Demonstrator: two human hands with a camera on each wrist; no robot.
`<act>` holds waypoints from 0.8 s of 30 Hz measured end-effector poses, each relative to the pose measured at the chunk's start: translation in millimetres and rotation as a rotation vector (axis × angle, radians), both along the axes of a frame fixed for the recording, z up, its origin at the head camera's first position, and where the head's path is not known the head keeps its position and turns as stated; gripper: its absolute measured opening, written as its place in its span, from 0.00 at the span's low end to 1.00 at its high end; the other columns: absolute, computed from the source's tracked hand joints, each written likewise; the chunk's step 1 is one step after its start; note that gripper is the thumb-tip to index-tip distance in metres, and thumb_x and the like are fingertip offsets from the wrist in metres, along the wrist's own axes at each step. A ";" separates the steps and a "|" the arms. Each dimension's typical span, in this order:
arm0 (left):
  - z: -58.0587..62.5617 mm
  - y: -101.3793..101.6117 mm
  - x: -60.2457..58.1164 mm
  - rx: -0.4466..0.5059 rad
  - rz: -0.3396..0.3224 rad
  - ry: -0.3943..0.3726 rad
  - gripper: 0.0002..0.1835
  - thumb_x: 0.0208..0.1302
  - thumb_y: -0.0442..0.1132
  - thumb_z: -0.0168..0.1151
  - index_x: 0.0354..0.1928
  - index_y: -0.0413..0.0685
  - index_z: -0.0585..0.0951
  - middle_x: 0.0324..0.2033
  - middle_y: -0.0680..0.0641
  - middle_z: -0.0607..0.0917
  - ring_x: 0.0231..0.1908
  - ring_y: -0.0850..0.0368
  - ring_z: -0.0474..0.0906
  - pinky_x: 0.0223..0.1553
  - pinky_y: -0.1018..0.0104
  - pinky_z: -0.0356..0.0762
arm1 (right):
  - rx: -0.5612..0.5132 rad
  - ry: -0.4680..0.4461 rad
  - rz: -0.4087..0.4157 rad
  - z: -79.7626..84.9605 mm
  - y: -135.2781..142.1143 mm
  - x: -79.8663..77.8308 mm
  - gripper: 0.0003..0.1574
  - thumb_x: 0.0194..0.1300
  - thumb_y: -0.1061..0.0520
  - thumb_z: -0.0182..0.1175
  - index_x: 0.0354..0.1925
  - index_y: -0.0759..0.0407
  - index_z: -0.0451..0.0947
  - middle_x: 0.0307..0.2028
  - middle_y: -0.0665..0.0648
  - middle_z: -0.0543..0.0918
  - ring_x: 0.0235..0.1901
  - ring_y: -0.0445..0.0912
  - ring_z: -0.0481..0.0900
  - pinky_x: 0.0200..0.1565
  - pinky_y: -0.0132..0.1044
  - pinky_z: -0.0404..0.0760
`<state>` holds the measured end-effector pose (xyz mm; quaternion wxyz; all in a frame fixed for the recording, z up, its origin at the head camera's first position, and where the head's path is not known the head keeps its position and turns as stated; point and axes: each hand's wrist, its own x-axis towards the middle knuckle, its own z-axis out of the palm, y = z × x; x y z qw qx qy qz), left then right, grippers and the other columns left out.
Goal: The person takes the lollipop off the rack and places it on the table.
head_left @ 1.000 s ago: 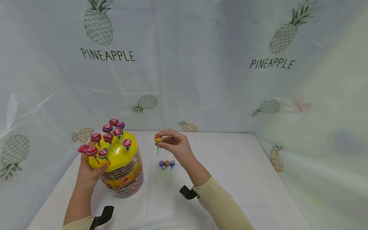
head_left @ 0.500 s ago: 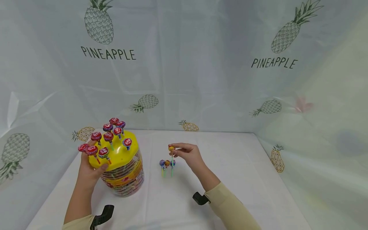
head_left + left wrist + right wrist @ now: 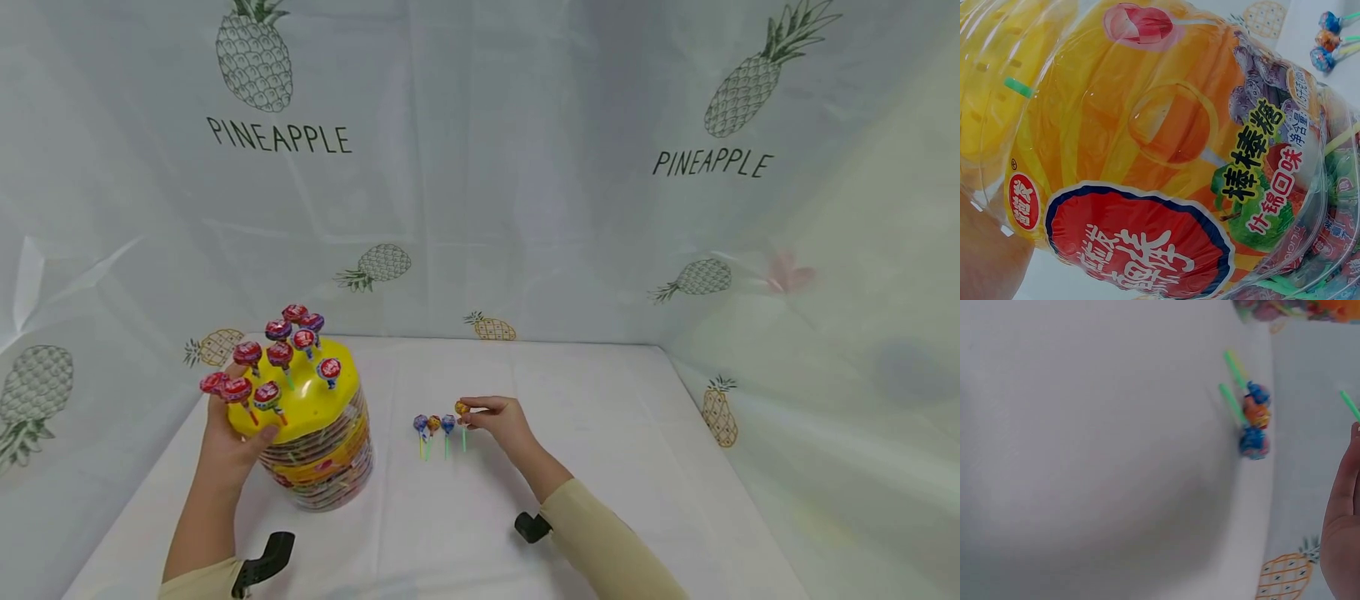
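Observation:
A clear jar (image 3: pixel 322 467) with a yellow lid (image 3: pixel 311 408) stands tilted at the left of the head view, several red-topped lollipops (image 3: pixel 280 356) upright in its lid. My left hand (image 3: pixel 228 446) grips it at the lid's left side, thumb in front, other fingers mostly hidden. In the left wrist view the jar's orange label (image 3: pixel 1172 125) fills the picture. My right hand (image 3: pixel 502 425) pinches an orange-yellow lollipop (image 3: pixel 461 407) by its head, green stick hanging down. Just left of it lie a blue lollipop (image 3: pixel 447 423), an orange one (image 3: pixel 434 424) and another blue one (image 3: pixel 420 423).
A white cloth covers the table (image 3: pixel 600 467). Behind it hangs a pale sheet (image 3: pixel 525 167) printed with pineapples. Black wrist mounts (image 3: pixel 267 564) stick out from both sleeves.
My right hand has carried the orange-yellow lollipop rightward and down, from near the jar to beside the row of lollipops. The left hand keeps its hold on the jar.

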<state>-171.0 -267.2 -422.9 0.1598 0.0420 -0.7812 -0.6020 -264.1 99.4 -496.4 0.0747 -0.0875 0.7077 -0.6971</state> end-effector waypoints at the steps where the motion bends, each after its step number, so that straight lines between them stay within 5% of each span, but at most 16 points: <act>1: -0.2 -0.1 -0.3 0.003 -0.002 0.001 0.46 0.66 0.39 0.63 0.75 0.76 0.46 0.72 0.42 0.52 0.72 0.50 0.49 0.57 0.86 0.60 | 0.009 -0.013 -0.003 -3.7 0.7 -1.4 0.18 0.61 0.72 0.62 0.51 0.70 0.82 0.47 0.65 0.84 0.37 0.48 0.86 0.47 0.53 0.82; 15: 0.2 -0.4 0.2 -0.010 0.006 0.001 0.46 0.66 0.39 0.63 0.75 0.75 0.46 0.71 0.41 0.53 0.71 0.48 0.51 0.56 0.86 0.61 | 0.203 -0.108 -0.017 -45.2 1.8 -17.8 0.16 0.58 0.71 0.67 0.46 0.66 0.85 0.42 0.61 0.86 0.33 0.46 0.86 0.37 0.37 0.85; 24: 0.3 0.4 1.3 -0.007 0.002 0.010 0.46 0.65 0.39 0.64 0.75 0.76 0.46 0.73 0.42 0.52 0.72 0.48 0.48 0.57 0.85 0.60 | 0.332 -0.038 -0.020 -50.4 -1.3 -22.6 0.18 0.56 0.67 0.70 0.47 0.62 0.85 0.40 0.56 0.84 0.26 0.41 0.81 0.30 0.33 0.82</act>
